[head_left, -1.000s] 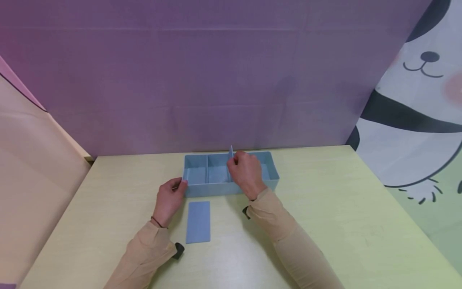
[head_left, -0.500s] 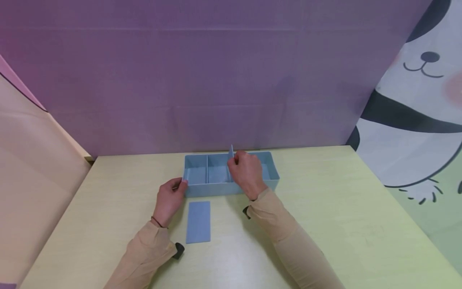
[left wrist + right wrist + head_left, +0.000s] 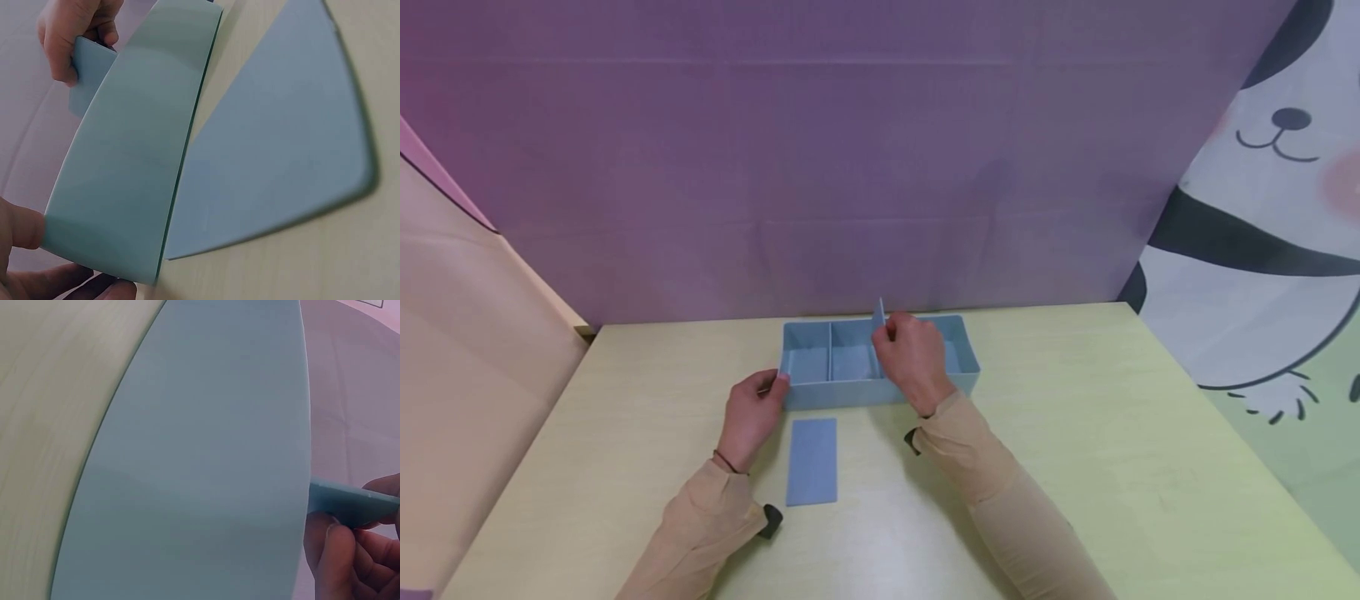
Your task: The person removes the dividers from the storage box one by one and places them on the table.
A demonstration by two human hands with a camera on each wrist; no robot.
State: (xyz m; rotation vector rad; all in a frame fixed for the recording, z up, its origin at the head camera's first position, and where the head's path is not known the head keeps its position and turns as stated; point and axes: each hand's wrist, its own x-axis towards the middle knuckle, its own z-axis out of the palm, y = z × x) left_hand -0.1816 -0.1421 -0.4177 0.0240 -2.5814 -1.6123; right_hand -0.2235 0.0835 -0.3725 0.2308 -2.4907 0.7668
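A long pale blue box [image 3: 850, 394] stands near the table's far edge, with one divider [image 3: 831, 352] upright in its left part. My right hand [image 3: 913, 354] pinches a second flat divider [image 3: 878, 315] between thumb and fingers; it sticks up above the box's rim, its lower part inside the box. At the box's left end my left hand [image 3: 752, 417] grips the near corner, thumb [image 3: 26, 226] at the rim and fingers against the end wall. In front of the box a loose blue divider [image 3: 812, 462] lies flat on the table, large in the left wrist view.
The light wooden table [image 3: 1120, 467] extends to both sides and toward me. A purple cloth [image 3: 865, 167] hangs right behind its far edge. On the right is a panda-print cloth [image 3: 1270, 217], and a pale cloth [image 3: 467, 350] hangs on the left.
The divider in my right hand has risen very slightly above the rim. My left hand, the box and the loose divider have stayed in place.
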